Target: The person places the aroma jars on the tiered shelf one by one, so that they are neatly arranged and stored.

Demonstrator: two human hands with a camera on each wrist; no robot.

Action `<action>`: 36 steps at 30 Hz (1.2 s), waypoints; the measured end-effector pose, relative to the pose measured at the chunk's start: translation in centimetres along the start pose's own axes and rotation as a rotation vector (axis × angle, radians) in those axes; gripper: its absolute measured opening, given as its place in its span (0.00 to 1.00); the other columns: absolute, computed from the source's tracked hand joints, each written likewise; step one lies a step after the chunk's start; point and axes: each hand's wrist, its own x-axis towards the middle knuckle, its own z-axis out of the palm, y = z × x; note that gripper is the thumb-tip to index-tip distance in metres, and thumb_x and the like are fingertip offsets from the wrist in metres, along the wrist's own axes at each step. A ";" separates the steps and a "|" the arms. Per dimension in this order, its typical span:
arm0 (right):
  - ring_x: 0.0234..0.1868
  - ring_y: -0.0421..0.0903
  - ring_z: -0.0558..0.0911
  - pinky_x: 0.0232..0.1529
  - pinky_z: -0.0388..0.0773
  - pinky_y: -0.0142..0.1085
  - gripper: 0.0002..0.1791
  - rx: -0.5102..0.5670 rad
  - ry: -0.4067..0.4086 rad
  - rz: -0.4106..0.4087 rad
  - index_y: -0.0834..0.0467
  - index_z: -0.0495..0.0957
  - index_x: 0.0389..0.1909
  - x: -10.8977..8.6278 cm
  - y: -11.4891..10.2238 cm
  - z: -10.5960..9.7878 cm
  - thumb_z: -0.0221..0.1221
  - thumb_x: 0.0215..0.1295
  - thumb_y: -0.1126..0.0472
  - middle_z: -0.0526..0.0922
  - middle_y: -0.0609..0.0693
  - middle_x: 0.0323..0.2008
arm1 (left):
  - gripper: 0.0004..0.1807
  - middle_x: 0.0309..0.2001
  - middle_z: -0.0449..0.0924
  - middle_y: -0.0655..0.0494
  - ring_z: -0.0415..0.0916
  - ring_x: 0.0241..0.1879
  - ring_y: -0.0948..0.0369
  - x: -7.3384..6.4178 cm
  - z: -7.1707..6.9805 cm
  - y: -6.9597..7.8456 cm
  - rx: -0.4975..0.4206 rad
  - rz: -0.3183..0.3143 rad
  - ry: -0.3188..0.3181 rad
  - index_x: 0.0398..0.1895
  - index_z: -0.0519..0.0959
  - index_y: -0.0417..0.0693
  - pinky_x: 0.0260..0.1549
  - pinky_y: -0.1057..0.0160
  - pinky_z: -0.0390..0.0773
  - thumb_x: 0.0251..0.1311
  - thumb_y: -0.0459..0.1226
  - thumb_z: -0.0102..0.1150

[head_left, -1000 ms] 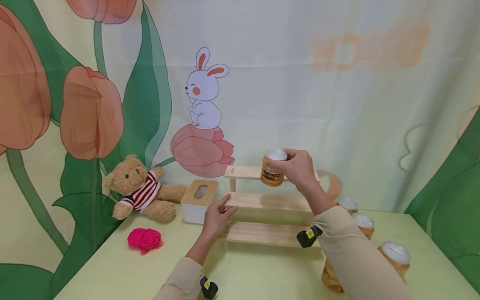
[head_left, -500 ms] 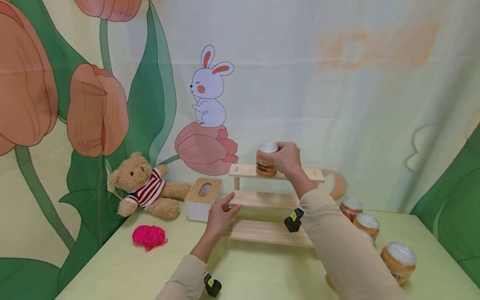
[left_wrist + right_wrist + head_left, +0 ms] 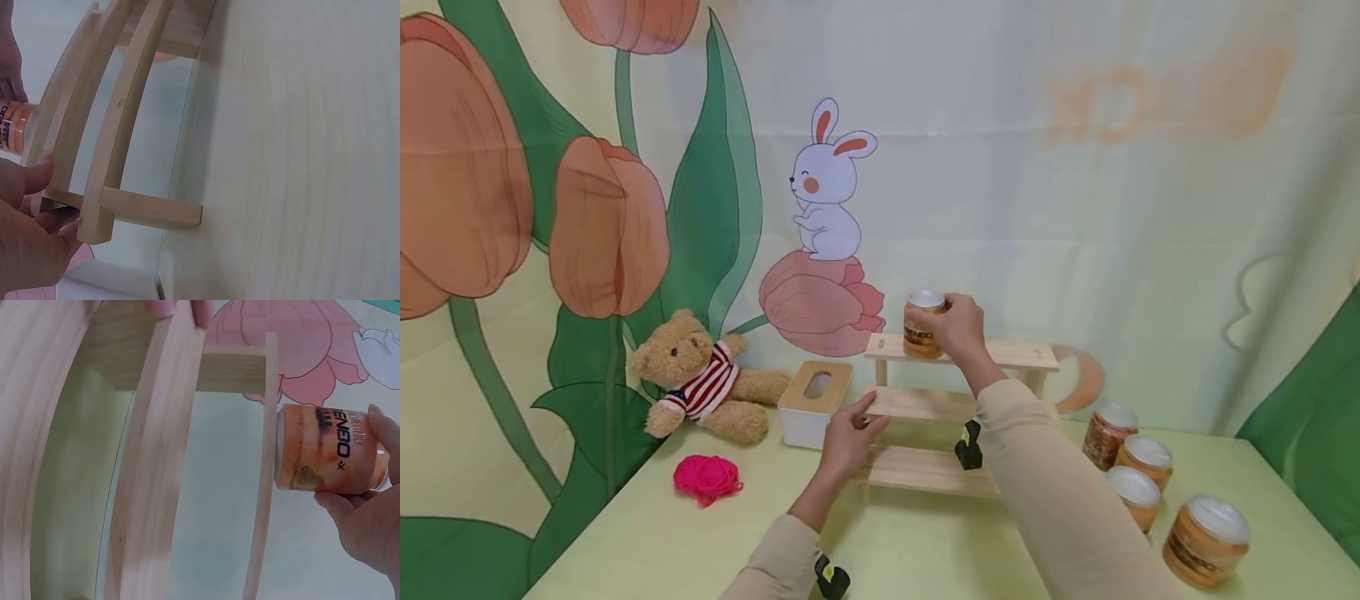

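A three-tier wooden display rack (image 3: pixel 925 469) stands on the table. My right hand (image 3: pixel 964 327) holds a jar (image 3: pixel 919 339) with an orange printed label and a clear, whitish lid. The jar stands upright at the left part of the top tier; in the right wrist view the jar (image 3: pixel 315 450) has its base against the top board, thumb and fingers on either side near the lid. My left hand (image 3: pixel 847 437) grips the left end of the middle tier. The left wrist view shows the left hand's thumb (image 3: pixel 40 175) over the board and fingers beneath it.
Several similar jars stand at the right, the nearest jar (image 3: pixel 1206 546) apart from the others. Left of the rack are a tissue box (image 3: pixel 805 427) with a wooden lid, a teddy bear (image 3: pixel 703 383) in a striped shirt and pink yarn (image 3: pixel 707 478). A printed curtain (image 3: pixel 962 167) hangs behind.
My right hand has carried the jar leftward and back, from in front of the top tier onto its left part. The left hand keeps its grip on the rack.
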 end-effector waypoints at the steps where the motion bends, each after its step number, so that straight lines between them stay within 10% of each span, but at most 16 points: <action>1: 0.50 0.56 0.81 0.50 0.79 0.49 0.32 -0.011 0.002 -0.005 0.67 0.78 0.57 0.0 0.1 -0.1 0.70 0.60 0.49 0.82 0.61 0.50 | 0.30 0.47 0.85 0.46 0.78 0.36 0.62 0.0 0.1 0.1 -0.002 0.001 -0.002 0.70 0.73 0.48 0.23 0.70 0.69 0.65 0.39 0.66; 12: 0.65 0.58 0.71 0.59 0.73 0.52 0.53 0.011 -0.013 0.081 0.67 0.58 0.75 -1.6 0.2 -1.1 0.70 0.58 0.41 0.70 0.64 0.66 | 0.30 0.49 0.85 0.46 0.82 0.44 0.59 -0.3 0.4 0.0 -0.018 -0.004 -0.017 0.70 0.72 0.48 0.26 0.70 0.72 0.65 0.39 0.66; 36: 0.71 0.53 0.66 0.67 0.64 0.42 0.40 0.092 -0.130 -0.084 0.61 0.65 0.72 -14.5 -0.4 -9.2 0.68 0.65 0.49 0.70 0.57 0.69 | 0.29 0.65 0.74 0.43 0.79 0.55 0.51 -0.3 0.1 -0.3 0.003 0.028 -0.008 0.70 0.72 0.47 0.37 0.62 0.81 0.66 0.40 0.65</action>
